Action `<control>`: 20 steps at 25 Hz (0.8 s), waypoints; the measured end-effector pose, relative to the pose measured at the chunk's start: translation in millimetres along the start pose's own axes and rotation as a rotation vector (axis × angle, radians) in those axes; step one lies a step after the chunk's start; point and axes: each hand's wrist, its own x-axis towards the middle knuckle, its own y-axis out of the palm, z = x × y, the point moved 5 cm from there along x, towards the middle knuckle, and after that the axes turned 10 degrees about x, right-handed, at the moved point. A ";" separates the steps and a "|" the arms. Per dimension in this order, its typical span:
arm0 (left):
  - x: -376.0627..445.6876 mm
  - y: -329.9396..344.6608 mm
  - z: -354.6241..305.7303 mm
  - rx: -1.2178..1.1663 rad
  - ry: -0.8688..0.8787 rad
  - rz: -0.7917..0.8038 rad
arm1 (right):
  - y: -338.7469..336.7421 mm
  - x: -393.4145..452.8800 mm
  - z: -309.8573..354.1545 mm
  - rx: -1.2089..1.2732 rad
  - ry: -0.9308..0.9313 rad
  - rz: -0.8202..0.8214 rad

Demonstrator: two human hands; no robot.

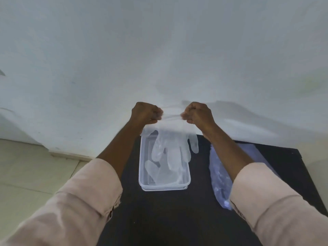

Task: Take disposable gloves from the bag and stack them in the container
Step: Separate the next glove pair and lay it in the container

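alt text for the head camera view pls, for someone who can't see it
Both hands, left hand and right hand, hold a clear disposable glove stretched by its cuff, fingers hanging down over a clear plastic container with at least one glove already inside. The container sits on a dark table, and a plastic bag lies to its right.

Black table (168, 219) with clear container (165, 186) and, well apart, flat plastic bag (219, 176).

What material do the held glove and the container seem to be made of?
Glove: apparently thin clear plastic film, since the container shows through it and it hangs limp. Container: likely rigid clear plastic, glossy; the dark table shows through its walls.
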 end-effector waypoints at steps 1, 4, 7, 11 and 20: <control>10.8 -6.8 -0.1 0.006 0.014 -0.030 | 9.3 10.3 0.5 -0.023 -0.022 -0.007; 31.2 -20.3 -11.0 0.057 0.167 -0.111 | 28.0 30.7 9.9 -0.076 -0.177 -0.051; 35.2 -27.0 -12.4 0.063 0.354 -0.168 | 32.5 30.0 14.4 -0.109 -0.373 -0.112; 27.0 -17.3 41.0 0.124 0.413 -0.095 | 32.7 1.7 -31.5 -0.207 -0.452 -0.098; -4.5 27.5 165.2 1.046 0.754 0.250 | 31.0 -42.1 -173.5 -0.881 -0.333 0.392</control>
